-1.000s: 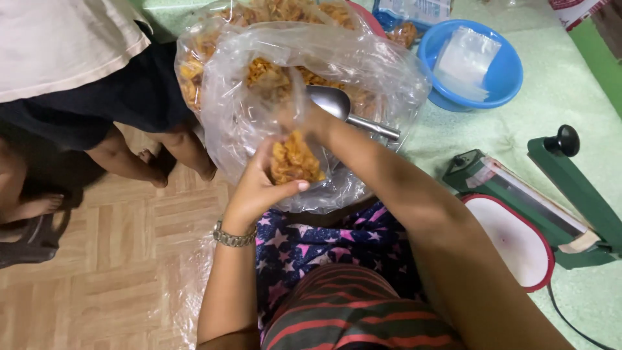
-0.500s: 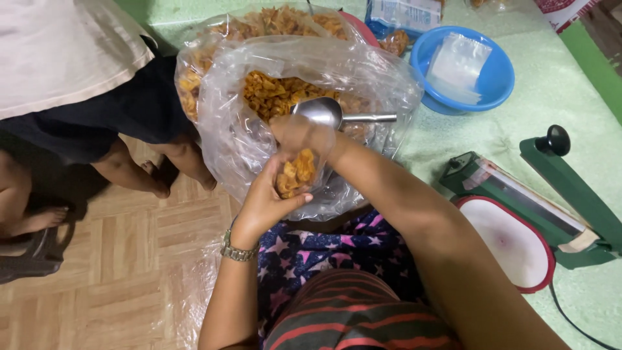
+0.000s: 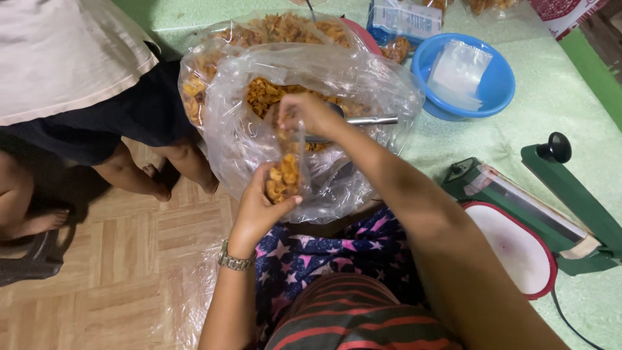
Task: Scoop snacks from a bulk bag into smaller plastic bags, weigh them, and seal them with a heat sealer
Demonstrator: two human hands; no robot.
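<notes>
I look down at my two bare hands over a big clear bag (image 3: 259, 139) of orange-yellow chips (image 3: 272, 91), which sits open in the middle of the scene. My left hand (image 3: 259, 201), with a metal watch (image 3: 233, 261) on the wrist, cups the bottom of a small pouch (image 3: 285, 172); its grip is clenched around the pouch, which is partly filled with chips. My right hand (image 3: 308, 113) pinches the top of the same pouch, so both grips are grasping it. The pouch hangs upright between my hands, in front of the big bag's near wall.

Just right of my right hand, a metal scoop (image 3: 363, 120) lies inside the big bag, handle pointing right. Far right, a blue bowl (image 3: 492, 84) holds a stack of empty clear pouches (image 3: 457, 71). On the right, on a pale green mat (image 3: 564, 110), stands a green heat sealer (image 3: 557, 194) with a black knob, and just near it a white tray (image 3: 512, 246) with a red rim.

At the left, another person's legs (image 3: 142, 168) stand on the wooden floor (image 3: 110, 259), touching the big bag.
</notes>
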